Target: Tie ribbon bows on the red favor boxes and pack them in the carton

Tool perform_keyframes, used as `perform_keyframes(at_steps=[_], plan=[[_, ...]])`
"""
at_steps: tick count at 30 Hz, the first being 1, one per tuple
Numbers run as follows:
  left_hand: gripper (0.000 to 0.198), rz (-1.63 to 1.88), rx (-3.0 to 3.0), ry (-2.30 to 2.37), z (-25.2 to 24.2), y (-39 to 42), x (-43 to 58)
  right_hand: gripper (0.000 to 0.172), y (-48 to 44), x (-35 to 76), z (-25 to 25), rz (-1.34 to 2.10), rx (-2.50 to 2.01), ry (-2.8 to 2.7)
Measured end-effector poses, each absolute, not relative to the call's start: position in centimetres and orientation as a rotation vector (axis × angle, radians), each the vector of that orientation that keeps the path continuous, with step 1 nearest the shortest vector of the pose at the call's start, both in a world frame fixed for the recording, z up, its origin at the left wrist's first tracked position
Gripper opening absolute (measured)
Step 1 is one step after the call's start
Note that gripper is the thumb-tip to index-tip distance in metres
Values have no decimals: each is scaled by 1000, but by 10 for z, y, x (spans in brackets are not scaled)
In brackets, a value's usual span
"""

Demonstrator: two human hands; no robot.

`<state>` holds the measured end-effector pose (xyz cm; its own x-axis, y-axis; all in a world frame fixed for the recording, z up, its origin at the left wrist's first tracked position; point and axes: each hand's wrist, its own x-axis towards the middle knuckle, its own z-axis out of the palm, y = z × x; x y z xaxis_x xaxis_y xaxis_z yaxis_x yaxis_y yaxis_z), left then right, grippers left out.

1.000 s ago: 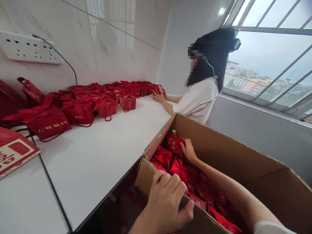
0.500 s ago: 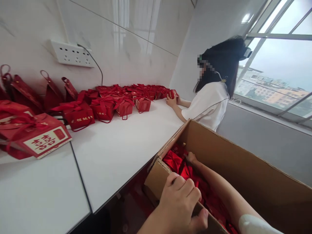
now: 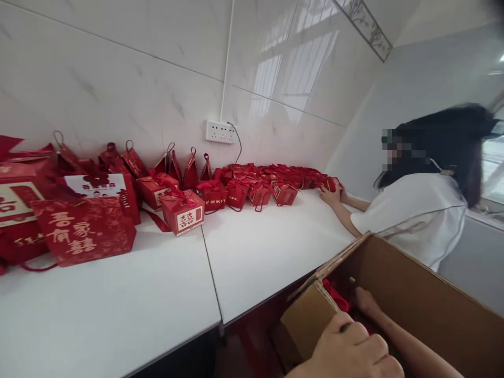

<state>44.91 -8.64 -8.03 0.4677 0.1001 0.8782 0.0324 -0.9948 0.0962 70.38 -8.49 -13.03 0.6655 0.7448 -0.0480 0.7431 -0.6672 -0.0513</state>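
Note:
In the head view, my left hand [image 3: 352, 346] is closed over the near top edge of a brown cardboard carton [image 3: 425, 283], with the knuckles facing up. My right hand [image 3: 366, 302] reaches down inside the carton beside red items with ribbon [image 3: 335, 295]. Its fingers look curled, but shadow and blur hide what they hold. Most of the carton's contents lie out of sight behind the left hand and the wall.
Red gift boxes with ribbons [image 3: 183, 212] line the white table [image 3: 268, 241] along the tiled wall. A co-worker in a white top [image 3: 417, 210] handles a red box at the table's far end. A power strip [image 3: 220, 132] hangs on the wall.
The view has swung left, so more red boxes show and the carton sits farther right. My left hand keeps its grip on the carton; my right hand stays inside it.

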Motion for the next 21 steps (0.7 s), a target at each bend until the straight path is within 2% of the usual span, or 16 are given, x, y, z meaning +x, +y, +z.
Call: perform_keyframes(at_steps=[2,4,8,11,16,21], plan=[[31,1521,2631,108,-77,-86,446,20,-92,707,-119,88,-2871,-1211],[29,1409,2624,68,-72,-86,442,17,-104,714,-98,20,-2856,-1150],[26,1269,2585,28,-65,-84,438,30,-136,717,-32,-207,-2746,-1052],[23,1221,2549,2,-66,-83,438,31,-152,686,19,-373,-2382,-1044],[19,1216,2457,3,-70,-83,439,26,-155,611,74,-170,-1888,-1181],[18,1178,2381,34,-67,-85,437,22,-160,582,91,-11,-1698,-1252]])
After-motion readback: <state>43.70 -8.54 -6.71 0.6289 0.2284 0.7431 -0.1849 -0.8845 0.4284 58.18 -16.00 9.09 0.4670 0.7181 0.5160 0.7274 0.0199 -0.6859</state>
